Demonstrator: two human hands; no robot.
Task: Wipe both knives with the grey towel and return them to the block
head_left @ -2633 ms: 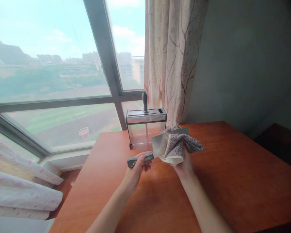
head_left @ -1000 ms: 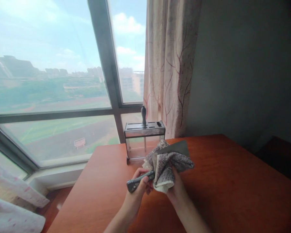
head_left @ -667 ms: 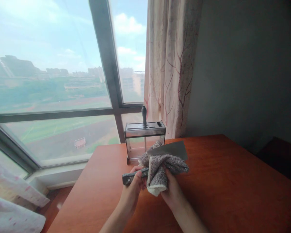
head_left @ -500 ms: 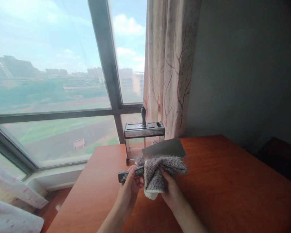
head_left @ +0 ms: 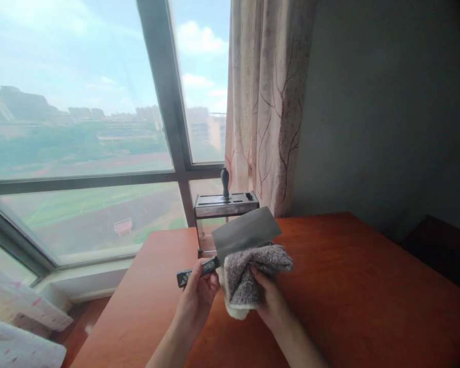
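A cleaver [head_left: 245, 232] with a broad grey blade and a dark patterned handle is held up over the table, blade pointing right. My left hand [head_left: 201, 289] is closed round its handle. In my right hand [head_left: 266, 291] is a bunched grey-brown towel [head_left: 249, 276] with a pale edge. The towel lies against the lower edge of the blade and hides part of it. Just behind the cleaver stands a knife block [head_left: 226, 203] with a slotted metal top, clear sides and a dark upright handle rising from it.
The reddish-brown wooden table [head_left: 348, 286] stretches under both hands. Large window panes [head_left: 80, 102] fill the left and back. A pale curtain [head_left: 270, 112] with branch patterns hangs behind the table, beside a grey wall [head_left: 371, 112].
The cleaver has shifted left and tilted up, so more of its blade shows above the towel. My left hand moved left with the handle; the towel stays nearly in place.
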